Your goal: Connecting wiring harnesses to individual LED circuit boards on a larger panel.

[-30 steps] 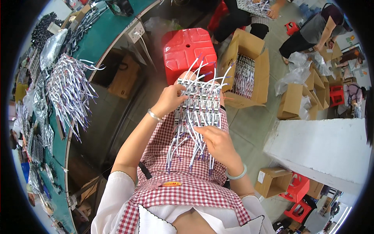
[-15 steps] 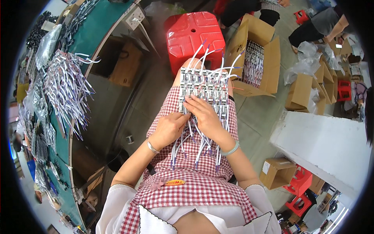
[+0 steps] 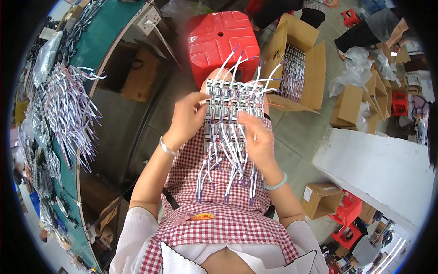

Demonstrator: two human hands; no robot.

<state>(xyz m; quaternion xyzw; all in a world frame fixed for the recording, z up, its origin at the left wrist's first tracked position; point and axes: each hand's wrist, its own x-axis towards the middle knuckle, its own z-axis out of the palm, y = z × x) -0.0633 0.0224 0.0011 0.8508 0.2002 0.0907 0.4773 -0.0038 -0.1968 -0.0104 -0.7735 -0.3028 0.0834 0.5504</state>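
Note:
A panel of small white modules in rows (image 3: 222, 104) lies on my lap over a red checked apron (image 3: 182, 201). White wires with purple tips (image 3: 232, 148) trail from it toward me, and others stick out past its far edge. My left hand (image 3: 187, 119) is at the panel's left edge, thumb and fingertips pinched together; a small pale bit shows there, too small to name. Over the panel's right half is my right hand (image 3: 260, 141), smeared by motion, with its fingers bent and their grip unclear.
A red plastic stool (image 3: 222, 43) stands beyond my knees. An open cardboard box (image 3: 312, 73) to its right holds similar wired modules. At left, a green-topped table (image 3: 98, 32) carries a heap of white wired pieces (image 3: 68, 112). A white ledge (image 3: 365, 157) is at right.
Both hands have come apart from the panel's middle. My left hand has moved up to its left edge, my right hand slightly right and down. More white wires now lie toward me.

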